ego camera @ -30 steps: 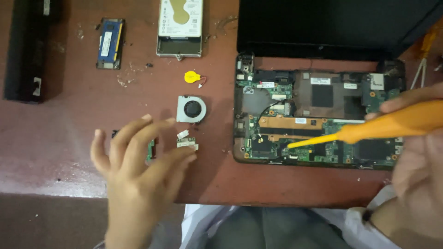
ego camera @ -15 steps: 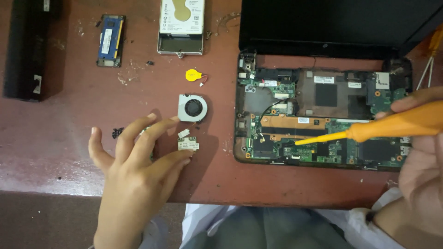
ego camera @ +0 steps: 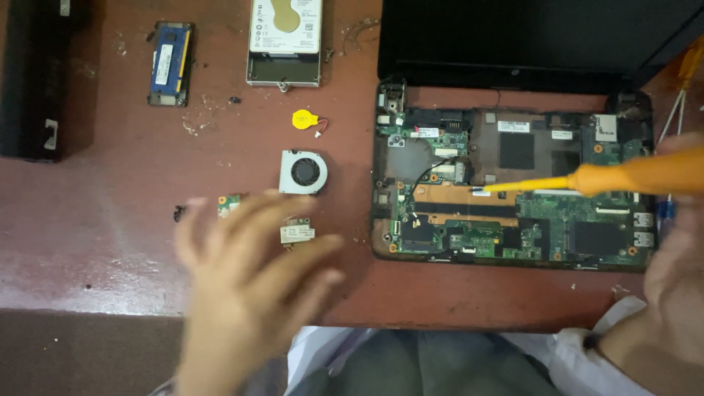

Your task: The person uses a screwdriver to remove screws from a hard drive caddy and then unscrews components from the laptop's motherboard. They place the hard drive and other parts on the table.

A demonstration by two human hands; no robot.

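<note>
Two hands work over a reddish table (ego camera: 88,242). Nearest the camera, the left hand (ego camera: 242,293) hovers blurred above the table's front edge, fingers spread and holding nothing. Its fingertips reach toward a small card (ego camera: 297,234) and partly cover a little green board (ego camera: 229,204) just to the left. At the right edge, the right hand (ego camera: 678,271) is closed around an orange screwdriver (ego camera: 631,176), whose yellow shaft lies almost level and points left. The tip sits on the copper heat pipe (ego camera: 458,196) inside the opened laptop (ego camera: 513,183), which lies near the table's front on the right with its green circuit board bared. Just beyond the left hand's fingers lies a loose fan (ego camera: 303,172), silver with a black round middle. Farther on is a yellow coin cell (ego camera: 303,119) with a short wire. Along the far side lie a hard drive (ego camera: 285,40) in its metal bracket, a blue memory stick (ego camera: 170,53) left of it, and a long black battery (ego camera: 37,77) at the far left. The laptop's dark screen (ego camera: 513,37) lies open and flat beyond the board.
</note>
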